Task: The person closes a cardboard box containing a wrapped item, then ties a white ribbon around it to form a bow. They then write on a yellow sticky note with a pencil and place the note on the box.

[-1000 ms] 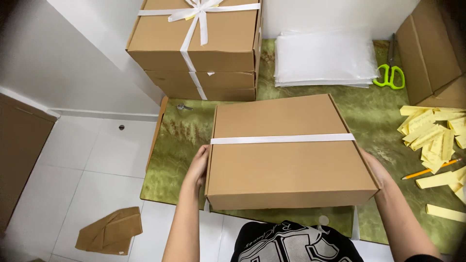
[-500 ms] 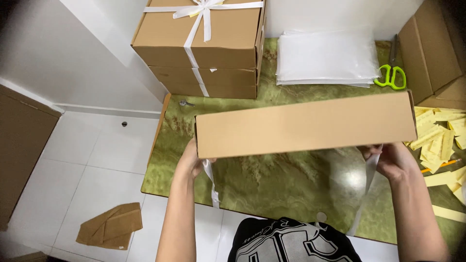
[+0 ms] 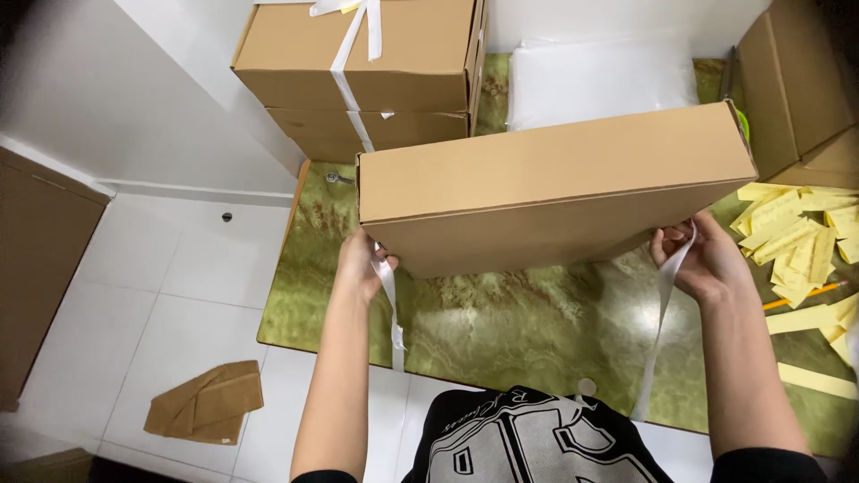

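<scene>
A: What's in hand?

B: Flat brown cardboard box (image 3: 555, 192), tipped up on its long edge, lifted off the green marbled table top (image 3: 501, 322), roughly over its middle. White ribbon runs under it; the left ribbon end (image 3: 390, 313) and the right ribbon end (image 3: 658, 331) hang down, one at each side of the box.

A: Hands?

B: Left hand (image 3: 362, 264) is at the box's lower left corner, fingers curled shut on the left ribbon end, knuckles against the cardboard. Right hand (image 3: 707, 259) is at the lower right corner, fingers pinched on the right ribbon end, palm partly open below the box edge.

A: What's round the box?

B: Behind it, to the left: stack of two brown cardboard boxes tied w/ white ribbon (image 3: 367, 72). Directly behind: pile of clear plastic bags (image 3: 599, 80). Right of it: another plain cardboard box (image 3: 801, 80), then yellow paper strips (image 3: 801, 241) scattered on the table, an orange pencil (image 3: 801, 300) among them. Left of the box and lower, on the white tiled floor (image 3: 161, 295): folded brown cloth (image 3: 208, 402).
</scene>
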